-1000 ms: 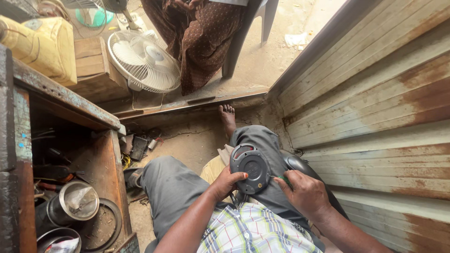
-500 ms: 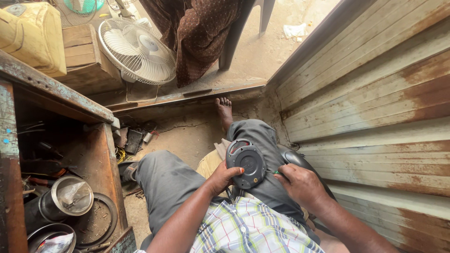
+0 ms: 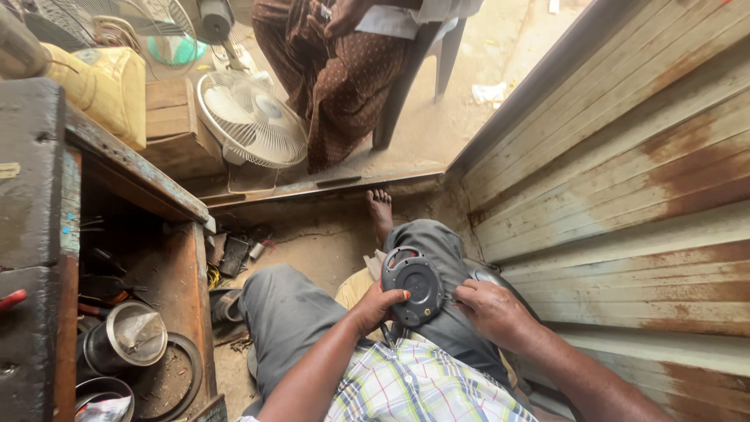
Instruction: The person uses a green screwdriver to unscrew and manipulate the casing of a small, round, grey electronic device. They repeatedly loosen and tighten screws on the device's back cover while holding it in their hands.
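Basically: round dark-grey motor cover point(image 3: 412, 285) held on right thigh, both hands on it.
Disc-shaped, moulded plastic, raised central hub, ring of small holes and lugs near rim, red part showing behind top edge. Resting on grey trouser leg point(image 3: 437, 242), just beside rusty corrugated metal wall point(image 3: 625, 180). Left hand point(image 3: 375, 306) clamped on lower-left rim, fingers curled over edge. Right hand point(image 3: 488, 311) closed narrow at right rim, pinching something small and thin against it; too small to identify. White fan point(image 3: 254, 121) standing well apart by doorway; metal pot point(image 3: 129, 340) in wooden cabinet at left.
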